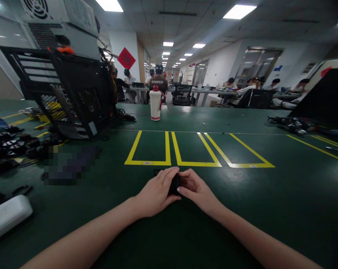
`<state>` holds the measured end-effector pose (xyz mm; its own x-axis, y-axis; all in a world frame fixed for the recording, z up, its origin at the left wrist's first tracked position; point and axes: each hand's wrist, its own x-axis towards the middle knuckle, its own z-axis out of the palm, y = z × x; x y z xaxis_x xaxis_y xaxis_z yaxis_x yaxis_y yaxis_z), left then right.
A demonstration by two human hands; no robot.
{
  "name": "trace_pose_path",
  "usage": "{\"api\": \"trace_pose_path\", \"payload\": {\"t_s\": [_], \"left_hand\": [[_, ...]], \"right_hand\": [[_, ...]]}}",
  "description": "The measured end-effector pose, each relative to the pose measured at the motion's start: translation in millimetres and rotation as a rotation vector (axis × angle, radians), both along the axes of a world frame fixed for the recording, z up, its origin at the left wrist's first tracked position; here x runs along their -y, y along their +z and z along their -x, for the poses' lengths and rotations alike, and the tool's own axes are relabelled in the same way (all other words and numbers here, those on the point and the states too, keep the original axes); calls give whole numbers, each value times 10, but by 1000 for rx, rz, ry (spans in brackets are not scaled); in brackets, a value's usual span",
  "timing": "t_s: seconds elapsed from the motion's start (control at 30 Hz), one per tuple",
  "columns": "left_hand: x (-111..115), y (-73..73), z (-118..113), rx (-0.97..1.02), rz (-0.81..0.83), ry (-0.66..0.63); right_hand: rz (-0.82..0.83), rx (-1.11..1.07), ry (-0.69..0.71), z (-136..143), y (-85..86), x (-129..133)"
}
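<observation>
Way through in front of the white tumbler [155,106]; its left side blocked.
Nearer than the tumbler, a hand could slide over the flat yellow tape [168,149] on the green surface [213,119], until the left hand [159,190] and right hand [195,188], around a black object [174,184], bar the way. Left of the tumbler stands a tall computer case [73,93]; well right of it, cables [293,123] and a black panel [325,97] obstruct.

"PUMPKIN" — brown shirt [158,85], tape labels [148,163] illegible
</observation>
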<state>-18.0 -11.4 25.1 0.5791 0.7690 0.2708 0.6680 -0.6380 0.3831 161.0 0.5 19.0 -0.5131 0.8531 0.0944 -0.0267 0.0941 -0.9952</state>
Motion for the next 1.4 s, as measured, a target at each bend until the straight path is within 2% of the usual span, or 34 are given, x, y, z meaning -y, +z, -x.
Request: {"api": "trace_pose_path", "payload": {"t_s": [0.13, 0.33, 0.53, 0.67, 0.97, 1.23, 1.4], "left_hand": [[1, 19, 7, -12, 2, 0], [-7, 35, 3, -5, 18, 4], [-25, 5, 6, 16, 33, -2], [-34, 1, 0, 16, 31, -3], [-44, -31, -11, 27, -8, -16], [-34, -82, -10, 54, -67, -42], [-11, -68, -10, 52, -75, -39]], "right_hand": [[-30, 8, -11, 21, 5, 29], [-20, 17, -134, 43, -19, -18], [-4, 66, -56, 11, 16, -5], [-49, -15, -7, 9, -22, 1], [-61, 56, -77, -5, -27, -35], [-86, -55, 55, -49, -119, -57], [-110, -24, -39, -6, -112, -51]]}}
